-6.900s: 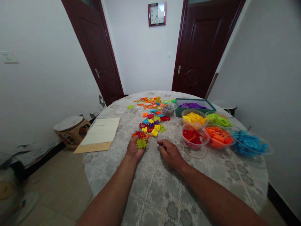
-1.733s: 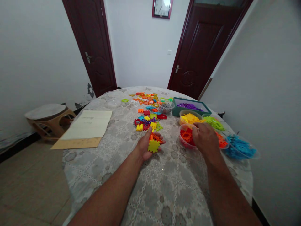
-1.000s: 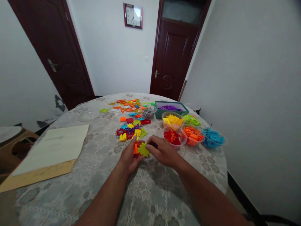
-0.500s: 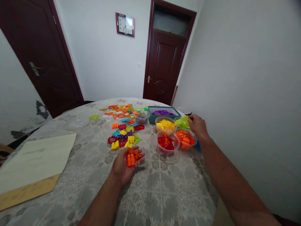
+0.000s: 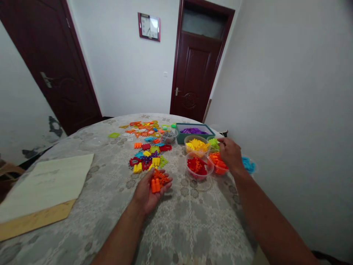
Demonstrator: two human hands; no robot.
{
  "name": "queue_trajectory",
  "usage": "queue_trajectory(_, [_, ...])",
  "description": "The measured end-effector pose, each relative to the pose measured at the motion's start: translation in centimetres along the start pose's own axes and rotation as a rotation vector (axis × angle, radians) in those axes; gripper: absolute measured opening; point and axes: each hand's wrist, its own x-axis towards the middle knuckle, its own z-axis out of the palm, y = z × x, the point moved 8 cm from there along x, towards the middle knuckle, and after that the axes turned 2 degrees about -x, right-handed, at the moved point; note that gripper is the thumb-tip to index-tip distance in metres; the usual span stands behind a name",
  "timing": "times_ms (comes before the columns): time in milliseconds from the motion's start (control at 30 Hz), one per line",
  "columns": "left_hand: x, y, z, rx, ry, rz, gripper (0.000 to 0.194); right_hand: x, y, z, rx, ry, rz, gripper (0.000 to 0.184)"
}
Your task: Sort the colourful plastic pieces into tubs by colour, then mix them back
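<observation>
Palm up over the table, my left hand (image 5: 149, 191) cradles orange plastic building pieces (image 5: 156, 185), its fingers loosely extended under them. My right hand (image 5: 231, 151) hovers above the bowl of orange pieces (image 5: 217, 162), fingertips drawn together at the edge of the bowl of lime-green pieces (image 5: 213, 143). Whatever those fingertips pinch, if anything, is hidden. Beside these stand a clear bowl of red pieces (image 5: 197, 166) and one of yellow pieces (image 5: 197, 145). Just beyond my left hand lie yellow pieces (image 5: 138, 168) and a dark red piece (image 5: 165, 147).
A green box (image 5: 180, 138) of purple pieces stands behind the bowls, with a bowl of grey pieces (image 5: 168, 136) to its left. Blue pieces (image 5: 248, 165) sit in a bowl at right. Mixed pieces (image 5: 143, 129) spread farther back. Paper sheets (image 5: 55, 184) lie at left.
My right hand has come back toward me and slightly left from the lime-green bowl, uncovering the blue pieces. My left hand keeps its orange pieces. The view has shifted slightly.
</observation>
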Motion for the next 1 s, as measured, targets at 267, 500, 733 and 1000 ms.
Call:
queue_trajectory(267, [-0.2,-0.6,0.3,-0.051,-0.084,-0.05,0.033,-10.7,-16.1,2.8,0.498,-0.381,-0.363,0.027])
queue_trajectory(500, [-0.2,-1.5,1.2,-0.064,-0.189,-0.081,0.021,-14.1,-19.2,6.2,0.556,-0.502,-0.403,0.038])
queue_trajectory(733, [-0.1,-1.4,0.7,0.043,-0.139,-0.077,0.019,-14.5,-18.3,6.5,0.621,-0.468,-0.26,0.021])
queue_trajectory(1000, [0.2,-0.5,0.3,0.038,-0.1,-0.107,0.035,-14.2,-16.9,5.2,0.697,-0.34,-0.242,0.032])
